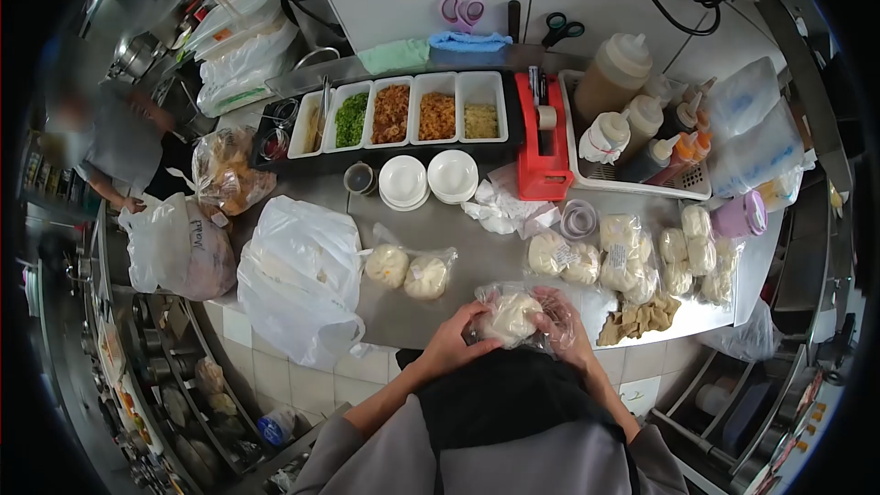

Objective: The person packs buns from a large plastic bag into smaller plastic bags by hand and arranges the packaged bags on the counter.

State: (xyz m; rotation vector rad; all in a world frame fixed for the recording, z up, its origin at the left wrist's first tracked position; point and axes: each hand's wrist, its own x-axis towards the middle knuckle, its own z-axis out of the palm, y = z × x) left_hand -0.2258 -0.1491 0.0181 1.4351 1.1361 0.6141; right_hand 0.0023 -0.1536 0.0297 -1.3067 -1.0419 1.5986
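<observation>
Close to my body, at the table's front edge, a white bun (510,319) in a clear plastic bag is between my two hands. My left hand (458,330) grips the bag's left side with its fingers curled round it. On the opposite side my right hand (555,319) holds the bag, and loose plastic bunches around those fingers. Up and to the left lie two bagged buns (426,276) on the steel table. Several more bagged buns (626,257) are grouped to the right, beside a crumpled brown cloth (639,321).
A large white plastic bag (302,270) lies left. Behind are stacked white dishes (452,174), a topping tray (391,115), a red tape dispenser (543,151) and a basket (697,185) of squeeze bottles. Another person (128,137) stands at far left.
</observation>
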